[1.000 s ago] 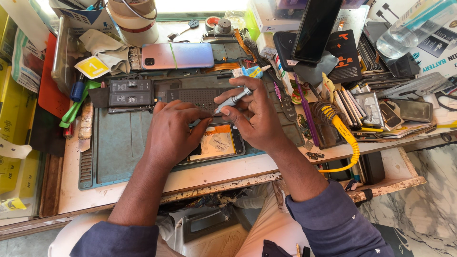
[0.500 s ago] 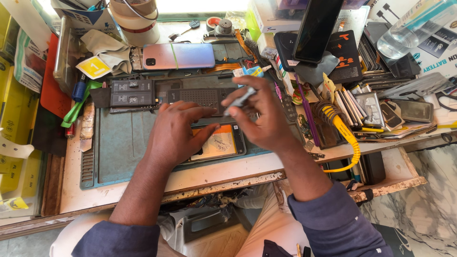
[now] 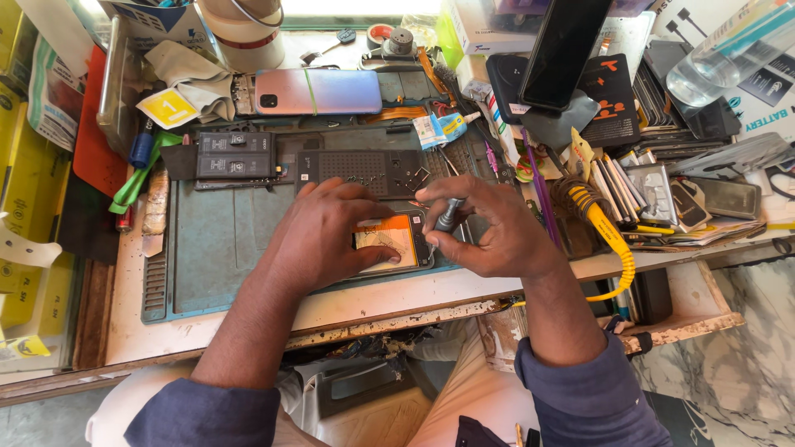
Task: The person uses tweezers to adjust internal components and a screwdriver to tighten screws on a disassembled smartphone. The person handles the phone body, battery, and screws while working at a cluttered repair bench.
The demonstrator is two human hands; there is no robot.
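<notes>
An opened phone [image 3: 389, 241] with an orange-and-white inside lies on the blue-green work mat [image 3: 215, 248]. My left hand [image 3: 327, 232] lies flat over its left part, thumb pressed along its lower edge. My right hand [image 3: 489, 228] grips a small grey screwdriver [image 3: 447, 215] held nearly upright, its tip at the phone's right edge. Both forearms in dark blue sleeves reach in from below.
A pinkish-blue phone back [image 3: 319, 91] lies at the rear; a black battery [image 3: 236, 155] and a dark parts tray [image 3: 364, 170] lie behind the hands. A yellow coiled cable [image 3: 613, 236], stacked parts [image 3: 662, 190] and an upright black phone [image 3: 567, 50] crowd the right. Yellow boxes [image 3: 29, 207] stand left.
My right hand has come down from above the parts tray and turned the screwdriver from slanted to upright at the phone's edge. My left hand slid left, uncovering the phone's orange inside.
</notes>
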